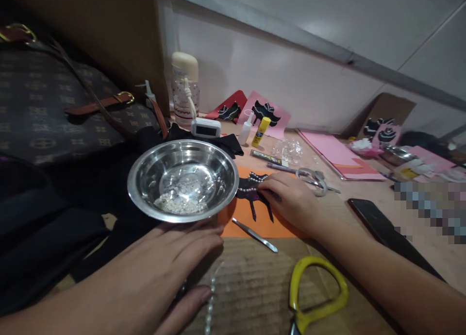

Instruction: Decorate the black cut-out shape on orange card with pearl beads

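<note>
My left hand lies with its fingers stretched out against the near underside of a shiny steel bowl. Loose clear and white beads are heaped in the bowl. Beside my left thumb runs a string of pearl beads on the cardboard. My right hand rests on a black paper cutout edged with pearl beads, its fingers pressed together at the bead rows; what is between the fingertips is hidden. Orange paper lies under the cutout, and the bowl overlaps its left side. Steel tweezers lie just in front.
Yellow-handled scissors lie on the cardboard near me. A phone is to the right. Behind stand a yellow glue stick, a glue bottle and a flask. Clear tape and pink papers lie beyond. A patterned bag is left.
</note>
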The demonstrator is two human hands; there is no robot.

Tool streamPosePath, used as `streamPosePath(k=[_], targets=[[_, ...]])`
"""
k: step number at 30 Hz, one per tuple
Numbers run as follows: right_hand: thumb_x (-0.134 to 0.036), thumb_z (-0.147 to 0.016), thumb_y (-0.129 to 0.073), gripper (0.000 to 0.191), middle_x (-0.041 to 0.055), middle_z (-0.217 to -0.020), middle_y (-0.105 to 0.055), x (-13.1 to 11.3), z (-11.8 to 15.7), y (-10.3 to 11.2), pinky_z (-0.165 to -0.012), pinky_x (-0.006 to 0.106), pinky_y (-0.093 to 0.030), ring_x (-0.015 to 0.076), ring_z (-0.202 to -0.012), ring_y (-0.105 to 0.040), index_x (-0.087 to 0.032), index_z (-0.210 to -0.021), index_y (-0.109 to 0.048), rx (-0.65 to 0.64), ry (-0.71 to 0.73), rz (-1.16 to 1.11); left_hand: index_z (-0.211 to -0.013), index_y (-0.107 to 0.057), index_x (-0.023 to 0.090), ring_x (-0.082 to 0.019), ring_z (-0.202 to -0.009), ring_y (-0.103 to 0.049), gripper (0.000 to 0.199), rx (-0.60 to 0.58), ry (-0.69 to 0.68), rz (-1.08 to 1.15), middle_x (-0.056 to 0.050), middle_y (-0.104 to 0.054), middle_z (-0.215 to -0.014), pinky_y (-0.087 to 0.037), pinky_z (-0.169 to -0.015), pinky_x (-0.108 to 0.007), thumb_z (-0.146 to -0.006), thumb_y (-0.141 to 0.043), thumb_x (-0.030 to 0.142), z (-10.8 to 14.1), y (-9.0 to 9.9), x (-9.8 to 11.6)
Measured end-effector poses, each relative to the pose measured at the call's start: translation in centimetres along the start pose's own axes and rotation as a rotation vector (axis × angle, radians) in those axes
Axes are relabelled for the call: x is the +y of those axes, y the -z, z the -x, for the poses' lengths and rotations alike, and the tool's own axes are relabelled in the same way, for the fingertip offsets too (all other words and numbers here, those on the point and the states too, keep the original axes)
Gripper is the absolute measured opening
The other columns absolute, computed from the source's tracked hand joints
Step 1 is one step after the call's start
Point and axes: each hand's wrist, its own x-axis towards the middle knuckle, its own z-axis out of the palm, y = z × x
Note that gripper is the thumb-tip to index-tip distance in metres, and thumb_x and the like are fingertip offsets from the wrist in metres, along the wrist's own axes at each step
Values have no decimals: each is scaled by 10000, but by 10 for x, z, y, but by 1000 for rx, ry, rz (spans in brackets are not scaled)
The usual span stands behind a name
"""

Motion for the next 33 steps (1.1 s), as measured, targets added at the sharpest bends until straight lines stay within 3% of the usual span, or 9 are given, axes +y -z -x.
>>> streamPosePath(k=[11,23,33], targets=[[-40,-904,-521,235,95,-985,-723,2,5,0,-832,386,-540,242,-921,-661,-177,-983,-696,-47,40,-3,-1405,-450,312,-227,-1158,-653,502,14,20,61,-14,-627,-1369,-553,-967,-354,-937,-599,414,2,0,1],[-115,-938,-536,184,77,-957,-742,2,4,12,-805,372,-574,228,-910,-692,-206,-981,-690,-20,28,-67,-1358,-523,320,-251,-1119,-670,452,47,67,129,-16,-662,-1317,-559,-924,-363,-922,-613,398,-2,2,4],[-131,-941,-527,213,98,-1009,-733,1,6,11,-804,372,-578,222,-920,-685,-204,-991,-721,-20,96,-78,-1373,-493,315,-256,-1139,-666,461,-1,28,77,-9,-644,-1351,-567,-906,-373,-934,-599,405,-6,4,3]])
